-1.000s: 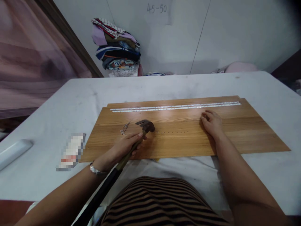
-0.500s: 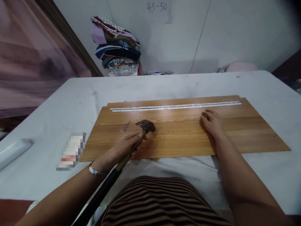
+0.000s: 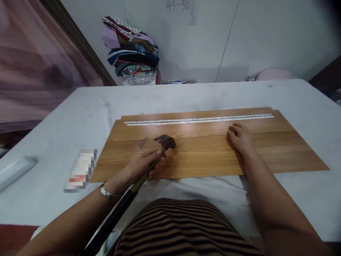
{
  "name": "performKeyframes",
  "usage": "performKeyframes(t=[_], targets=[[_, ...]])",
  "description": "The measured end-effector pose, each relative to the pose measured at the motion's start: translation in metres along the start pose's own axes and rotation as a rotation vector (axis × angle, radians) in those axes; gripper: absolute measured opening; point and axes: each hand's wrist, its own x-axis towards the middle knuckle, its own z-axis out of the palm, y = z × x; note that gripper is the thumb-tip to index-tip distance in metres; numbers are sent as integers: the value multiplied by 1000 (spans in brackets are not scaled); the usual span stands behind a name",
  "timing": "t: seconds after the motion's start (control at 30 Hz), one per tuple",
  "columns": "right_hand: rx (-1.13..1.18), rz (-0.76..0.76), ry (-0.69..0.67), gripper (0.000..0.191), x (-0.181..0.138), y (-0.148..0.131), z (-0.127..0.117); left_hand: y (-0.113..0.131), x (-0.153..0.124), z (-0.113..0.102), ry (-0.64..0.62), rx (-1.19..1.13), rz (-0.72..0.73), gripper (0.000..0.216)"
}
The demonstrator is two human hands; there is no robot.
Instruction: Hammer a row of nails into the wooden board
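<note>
My left hand (image 3: 142, 164) is wrapped round the upper handle of a claw hammer (image 3: 165, 142), whose dark head rests on a wooden board (image 3: 279, 149). The long handle runs back past my wrist toward my body. My right hand (image 3: 240, 137) lies on the board to the right with its fingers curled under, nothing visible in them. Between the hammer head and my right hand runs a row of small dark dots (image 3: 195, 148) in the wood. A small heap of loose nails (image 3: 141, 144) lies just left of the hammer head.
Two thin shiny strips (image 3: 198, 120) lie along the board's far side. The board sits on a white-covered table (image 3: 87, 117). A blurred-out small item (image 3: 81, 170) and a white rounded object (image 3: 14, 170) lie at left. Folded clothes (image 3: 131, 53) are stacked behind the table.
</note>
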Motion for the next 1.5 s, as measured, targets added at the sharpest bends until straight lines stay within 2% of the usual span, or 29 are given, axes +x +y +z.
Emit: performKeyframes(t=[0.93, 1.5], targets=[[-11, 11, 4, 27, 0, 0, 0, -5, 0, 2, -25, -6, -20, 52], [-7, 4, -15, 28, 0, 0, 0, -5, -1, 3, -16, -12, -28, 58]])
